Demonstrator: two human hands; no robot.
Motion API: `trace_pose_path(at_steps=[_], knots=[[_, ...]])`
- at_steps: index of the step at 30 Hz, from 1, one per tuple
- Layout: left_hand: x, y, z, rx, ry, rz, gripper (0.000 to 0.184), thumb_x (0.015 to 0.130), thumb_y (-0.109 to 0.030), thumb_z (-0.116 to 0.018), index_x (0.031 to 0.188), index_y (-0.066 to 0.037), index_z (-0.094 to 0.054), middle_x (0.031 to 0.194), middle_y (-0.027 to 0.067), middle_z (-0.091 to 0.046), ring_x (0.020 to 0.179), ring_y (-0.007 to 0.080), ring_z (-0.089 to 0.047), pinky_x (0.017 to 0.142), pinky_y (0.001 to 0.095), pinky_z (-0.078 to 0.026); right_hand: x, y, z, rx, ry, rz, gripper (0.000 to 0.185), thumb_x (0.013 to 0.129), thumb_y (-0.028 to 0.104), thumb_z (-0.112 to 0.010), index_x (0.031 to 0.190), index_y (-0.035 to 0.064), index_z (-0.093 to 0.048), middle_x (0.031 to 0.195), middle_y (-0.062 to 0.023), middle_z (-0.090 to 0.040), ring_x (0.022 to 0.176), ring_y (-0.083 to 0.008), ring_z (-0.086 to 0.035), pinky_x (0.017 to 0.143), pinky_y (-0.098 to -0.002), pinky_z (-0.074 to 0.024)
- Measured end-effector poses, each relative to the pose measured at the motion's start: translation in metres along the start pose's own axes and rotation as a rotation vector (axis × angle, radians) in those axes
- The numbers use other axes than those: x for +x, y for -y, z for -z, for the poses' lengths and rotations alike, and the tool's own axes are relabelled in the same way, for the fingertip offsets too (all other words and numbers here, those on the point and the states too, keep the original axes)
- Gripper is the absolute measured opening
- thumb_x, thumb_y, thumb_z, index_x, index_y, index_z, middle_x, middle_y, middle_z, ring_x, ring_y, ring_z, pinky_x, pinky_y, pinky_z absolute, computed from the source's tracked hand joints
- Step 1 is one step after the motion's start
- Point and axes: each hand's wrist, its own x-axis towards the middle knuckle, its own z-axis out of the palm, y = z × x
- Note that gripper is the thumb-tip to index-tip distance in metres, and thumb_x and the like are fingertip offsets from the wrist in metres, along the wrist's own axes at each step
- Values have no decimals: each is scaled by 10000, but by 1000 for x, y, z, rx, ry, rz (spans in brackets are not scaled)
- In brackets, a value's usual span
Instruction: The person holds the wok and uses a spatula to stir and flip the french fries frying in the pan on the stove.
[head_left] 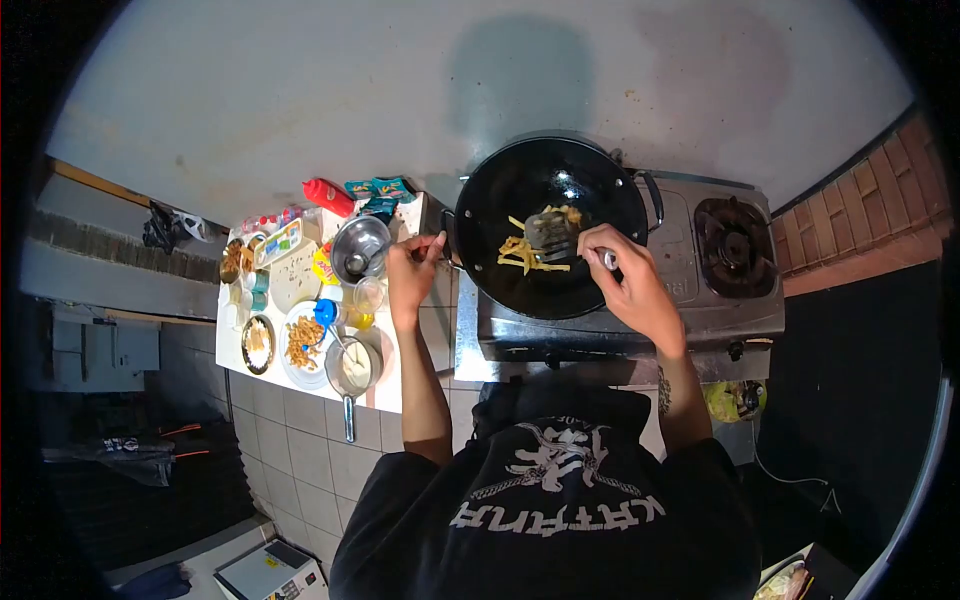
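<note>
Because its handle (349,422) juts past the table (387,388), the pot (374,372) could tip if bumped. Next, the left hand (411,272) is at the wok's left grip (449,228); whether it grasps that, I cannot tell, and a loose hold might let the wok (530,175) slide. Inside lie yellow strips (512,248), which could break should the spatula (548,232), clasped in the right hand (622,272), press too hard.
</note>
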Motion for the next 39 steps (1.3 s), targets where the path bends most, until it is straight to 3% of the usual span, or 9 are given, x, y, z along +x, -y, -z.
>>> trace_pose_path(at_steps=[3, 10, 12, 20, 28, 36, 39], knots=[[1, 2, -1, 18, 6, 40, 263, 854, -202, -758, 809, 52, -712, 537, -8, -447, 520, 70, -362, 473, 272, -292, -1, -1, 2, -61, 47, -25, 105, 887, -51, -578, 977, -23, -532, 870, -112, -588, 677, -196, -552, 602, -291, -447], [-1, -2, 1, 17, 1, 22, 272, 854, -208, -758, 813, 56, -710, 530, 3, -456, 512, 75, -376, 473, 276, -309, -6, -7, -6, -30, -231, -80, 36, 921, -33, -548, 944, -10, -531, 818, -91, -595, 711, -137, -570, 619, -253, -442], [-1, -4, 1, 19, 1, 36, 273, 854, -209, -758, 815, 58, -709, 530, 6, -461, 512, 75, -380, 474, 276, -314, -10, -16, -15, 89, -257, -222, 21, 929, -26, -541, 943, -14, -532, 813, -89, -598, 730, -127, -582, 629, -255, -452], [-1, 9, 0, 43, -6, -2, 271, 858, -207, -755, 832, 59, -711, 533, 6, -475, 515, 75, -383, 475, 275, -314, -11, -31, -9, 18, -360, -276, 18, 935, -13, -535, 932, -28, -544, 795, -105, -628, 730, -155, -606, 687, -279, -477], [-3, -6, 2, 34, 2, 69, 280, 860, -214, -754, 838, 62, -711, 535, -5, -451, 521, 70, -364, 472, 273, -300, -12, -45, -20, -3, -384, -352, 122, 971, 77, -547, 905, -24, -564, 744, -83, -625, 672, -110, -578, 604, -269, -449], [-4, 1, 0, 23, -13, 56, 302, 850, -238, -764, 850, 60, -715, 535, 4, -461, 521, 80, -381, 482, 283, -322, -2, -36, 6, -54, -487, -282, 159, 975, 118, -563, 902, -22, -584, 742, -59, -647, 658, -83, -569, 570, -263, -432], [-3, 5, -2, 44, -20, 61, 296, 849, -237, -764, 856, 55, -718, 537, 14, -474, 521, 84, -392, 487, 287, -331, 6, -30, 15, -214, -425, -258, 100, 949, 75, -573, 923, -21, -581, 747, -129, -638, 627, -224, -600, 572, -322, -447]])
